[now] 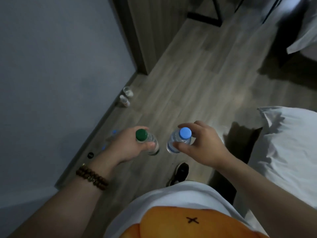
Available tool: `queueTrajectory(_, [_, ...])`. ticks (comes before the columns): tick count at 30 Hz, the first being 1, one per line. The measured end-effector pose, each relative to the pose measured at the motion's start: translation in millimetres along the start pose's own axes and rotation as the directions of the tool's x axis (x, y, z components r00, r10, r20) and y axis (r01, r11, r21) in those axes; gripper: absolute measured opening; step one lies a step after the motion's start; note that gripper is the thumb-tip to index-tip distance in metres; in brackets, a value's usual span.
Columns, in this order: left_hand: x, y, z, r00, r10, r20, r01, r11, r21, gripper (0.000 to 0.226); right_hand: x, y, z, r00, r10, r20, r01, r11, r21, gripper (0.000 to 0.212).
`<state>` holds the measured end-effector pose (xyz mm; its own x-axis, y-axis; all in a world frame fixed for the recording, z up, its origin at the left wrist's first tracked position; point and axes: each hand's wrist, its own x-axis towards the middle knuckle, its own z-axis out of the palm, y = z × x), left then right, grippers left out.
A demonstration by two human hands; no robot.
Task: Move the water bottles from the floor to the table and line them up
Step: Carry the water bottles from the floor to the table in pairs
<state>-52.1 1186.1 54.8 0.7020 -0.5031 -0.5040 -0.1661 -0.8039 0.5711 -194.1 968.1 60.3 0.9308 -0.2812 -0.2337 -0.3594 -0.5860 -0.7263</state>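
Note:
My left hand (127, 146) grips a clear bottle with a green cap (141, 134), held upright above the wooden floor. A clear bottle with a light blue cap (185, 133) is held upright in my right hand (200, 145), just to the right of the first. Two more small bottles (126, 97) stand on the floor against the wall, further ahead. Blue caps (114, 132) of other bottles show faintly by the baseboard, partly behind my left hand. A black cap (90, 155) lies near the wall by my left wrist.
A grey wall (51, 74) runs along the left. A bed with white bedding (288, 143) fills the right side. Dark furniture legs (204, 18) stand at the far end of the floor. My dark shoe (180, 172) is below my hands.

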Motion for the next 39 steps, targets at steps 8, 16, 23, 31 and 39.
queueTrajectory(8, [62.0, 133.2, 2.1, 0.985, 0.17, 0.003, -0.169, 0.98, -0.103, 0.048, 7.4, 53.1, -107.4, 0.958, 0.042, -0.282, -0.021, 0.997, 0.075, 0.044])
queueTrajectory(16, [144.7, 253.7, 57.3, 0.943, 0.331, 0.022, -0.309, 0.901, -0.304, 0.044, 43.4, 140.8, -209.5, 0.94, 0.107, -0.323, -0.104, 0.994, 0.025, 0.047])
queueTrajectory(23, [240.6, 349.1, 95.4, 0.906, 0.421, 0.042, -0.399, 0.883, -0.245, 0.053, 92.3, 200.0, -305.8, 0.916, 0.172, -0.362, -0.19, 0.982, -0.016, 0.039])
queueTrajectory(31, [325.2, 447.4, 95.7, 0.852, 0.522, 0.043, -0.507, 0.842, -0.184, 0.056, 147.3, 232.3, -387.6, 0.909, 0.165, -0.382, -0.2, 0.978, -0.055, 0.038])
queueTrajectory(39, [404.6, 514.7, 78.7, 0.831, 0.555, 0.021, -0.553, 0.831, -0.065, 0.054, 233.7, 256.4, -447.2, 0.916, 0.17, -0.363, -0.201, 0.978, -0.048, 0.041])
